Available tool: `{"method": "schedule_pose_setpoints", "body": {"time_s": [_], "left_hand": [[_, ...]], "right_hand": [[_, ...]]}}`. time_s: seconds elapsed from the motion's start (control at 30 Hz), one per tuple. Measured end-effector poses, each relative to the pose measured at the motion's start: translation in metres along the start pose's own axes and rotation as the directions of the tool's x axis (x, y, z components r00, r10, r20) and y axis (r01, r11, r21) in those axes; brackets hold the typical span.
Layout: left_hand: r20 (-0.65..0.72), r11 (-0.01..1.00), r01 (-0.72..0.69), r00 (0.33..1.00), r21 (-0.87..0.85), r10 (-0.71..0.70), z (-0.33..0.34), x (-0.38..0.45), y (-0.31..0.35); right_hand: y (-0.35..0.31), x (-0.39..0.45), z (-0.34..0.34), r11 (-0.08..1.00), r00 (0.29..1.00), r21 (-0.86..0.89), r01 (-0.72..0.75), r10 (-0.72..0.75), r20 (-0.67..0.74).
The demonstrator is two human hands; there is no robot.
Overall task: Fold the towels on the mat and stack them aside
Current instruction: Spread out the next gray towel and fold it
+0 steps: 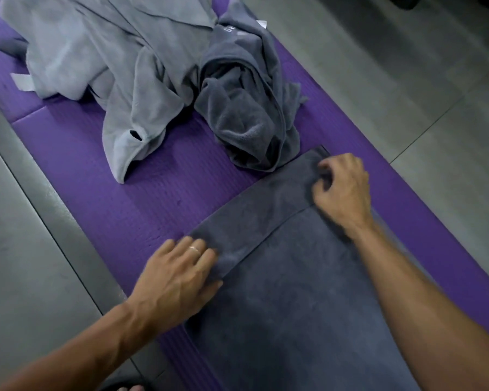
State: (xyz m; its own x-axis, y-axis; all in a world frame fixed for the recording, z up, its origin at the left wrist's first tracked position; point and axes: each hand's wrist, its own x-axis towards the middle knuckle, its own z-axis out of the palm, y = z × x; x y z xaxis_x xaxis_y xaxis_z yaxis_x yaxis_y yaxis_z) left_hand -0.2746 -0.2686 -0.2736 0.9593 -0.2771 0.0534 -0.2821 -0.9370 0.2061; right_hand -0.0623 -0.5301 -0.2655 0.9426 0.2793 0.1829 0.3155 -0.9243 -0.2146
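- Dark grey towel (308, 292): spread flat on near end of purple mat (158, 193), far edge turned back into a narrow band.
- Left hand (178, 275): fingers straight and together, pressing band's left end, likely to pin the fold.
- Right hand (342, 187): fingers curled, pinching far right corner, probably squaring it.
- Light grey towel (102, 57) and second dark towel (246, 108) lie crumpled beyond, unfolded.

Both hands (181, 277) (342, 187) press dark towel (288, 306) on mat (153, 198).

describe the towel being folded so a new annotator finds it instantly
On the purple mat, skip the crumpled pile at the far end. The dark grey towel nearest the camera lies flat, both hands on its folded far edge; it alone is spread smooth.
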Motion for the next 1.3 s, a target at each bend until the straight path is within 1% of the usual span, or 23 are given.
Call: {"method": "schedule_pose_setpoints", "body": {"time_s": [0.03,0.07,0.1,0.13,0.27,0.37,0.47,0.53,0.57,0.63,0.67,0.7,0.73,0.77,0.83,0.87,0.9,0.97,1.07,1.13,1.17,1.23,1.3], "left_hand": [[0.051,1.000,0.006,0.999,0.011,-0.007,0.004,0.003,0.007],[0.081,1.000,0.022,0.996,0.014,-0.023,0.007,0.004,0.010],[0.085,0.999,0.032,0.996,0.012,-0.033,0.010,0.006,0.012],[0.082,0.999,0.034,0.996,0.011,-0.035,0.011,0.007,0.012],[0.088,0.999,-0.038,0.995,0.014,0.037,0.012,0.008,0.010],[0.082,0.998,-0.055,0.995,-0.035,0.057,0.007,0.005,0.010],[0.015,0.993,-0.073,0.997,-0.091,0.075,0.006,0.018,0.013],[0.016,0.991,-0.090,0.996,-0.102,0.092,0.013,0.035,0.016],[0.056,0.990,-0.103,0.993,-0.100,0.109,0.017,0.041,0.017],[0.168,0.987,-0.142,0.974,-0.068,0.152,0.027,0.045,0.018],[0.204,0.987,-0.154,0.966,-0.049,0.160,0.031,0.042,0.019],[0.223,0.986,-0.161,0.961,-0.039,0.166,0.034,0.038,0.019],[0.233,0.985,-0.170,0.957,-0.033,0.173,0.036,0.037,0.018],[0.239,0.984,-0.178,0.954,-0.025,0.179,0.038,0.036,0.017],[0.250,0.983,-0.184,0.952,0.002,0.177,0.039,0.037,0.016],[0.261,0.983,-0.184,0.949,0.010,0.175,0.039,0.037,0.017],[0.268,0.983,-0.183,0.948,0.012,0.173,0.039,0.038,0.017],[0.268,0.982,-0.186,0.948,0.023,0.173,0.036,0.037,0.018],[0.232,0.979,-0.204,0.953,0.016,0.194,0.029,0.045,0.030],[0.204,0.953,-0.304,0.932,-0.015,0.300,0.025,0.058,0.056],[0.179,0.926,-0.375,0.909,-0.041,0.376,0.025,0.065,0.073],[0.135,0.848,-0.524,0.837,-0.080,0.530,0.025,0.081,0.113],[0.121,0.788,-0.612,0.779,-0.073,0.616,0.031,0.101,0.155]], "right_hand": [[0.000,-0.013,0.000,0.985,0.984,-0.034,0.166,-0.164,0.063],[0.002,-0.023,0.001,0.949,0.946,-0.071,0.306,-0.295,0.132],[0.004,-0.030,0.004,0.911,0.908,-0.107,0.398,-0.376,0.184],[0.005,-0.034,0.006,0.884,0.886,-0.141,0.445,-0.413,0.210],[0.005,-0.035,0.013,0.864,0.893,-0.228,0.449,-0.426,0.143],[0.003,-0.041,0.009,0.883,0.916,-0.245,0.401,-0.389,0.097],[-0.004,-0.052,0.001,0.930,0.948,-0.181,0.319,-0.314,0.061],[-0.026,-0.061,0.004,0.959,0.960,-0.048,0.281,-0.279,0.037],[-0.042,-0.066,0.009,0.958,0.955,0.044,0.283,-0.286,0.075],[-0.065,-0.076,0.022,0.929,0.900,0.180,0.322,-0.359,0.247],[-0.066,-0.078,0.028,0.918,0.853,0.182,0.353,-0.396,0.341],[-0.055,-0.074,0.032,0.910,0.814,0.140,0.389,-0.411,0.411],[-0.039,-0.066,0.034,0.916,0.809,0.072,0.394,-0.383,0.445],[-0.021,-0.056,0.035,0.935,0.831,-0.001,0.356,-0.316,0.458],[0.013,-0.032,0.029,0.977,0.887,-0.135,0.168,-0.090,0.454],[0.024,-0.022,0.026,0.979,0.890,-0.186,0.079,0.015,0.456],[0.028,-0.013,0.023,0.975,0.888,-0.219,0.035,0.070,0.454],[0.021,-0.010,0.020,0.977,0.896,-0.214,0.006,0.089,0.434],[0.012,-0.039,0.007,0.989,0.935,-0.095,-0.116,0.141,0.327],[0.020,-0.075,-0.008,0.984,0.939,-0.009,-0.179,0.174,0.298],[0.029,-0.096,-0.016,0.981,0.937,-0.004,-0.194,0.186,0.296],[0.052,-0.145,-0.030,0.977,0.933,-0.052,-0.209,0.215,0.290],[0.079,-0.194,-0.044,0.960,0.920,-0.113,-0.258,0.280,0.273]]}}
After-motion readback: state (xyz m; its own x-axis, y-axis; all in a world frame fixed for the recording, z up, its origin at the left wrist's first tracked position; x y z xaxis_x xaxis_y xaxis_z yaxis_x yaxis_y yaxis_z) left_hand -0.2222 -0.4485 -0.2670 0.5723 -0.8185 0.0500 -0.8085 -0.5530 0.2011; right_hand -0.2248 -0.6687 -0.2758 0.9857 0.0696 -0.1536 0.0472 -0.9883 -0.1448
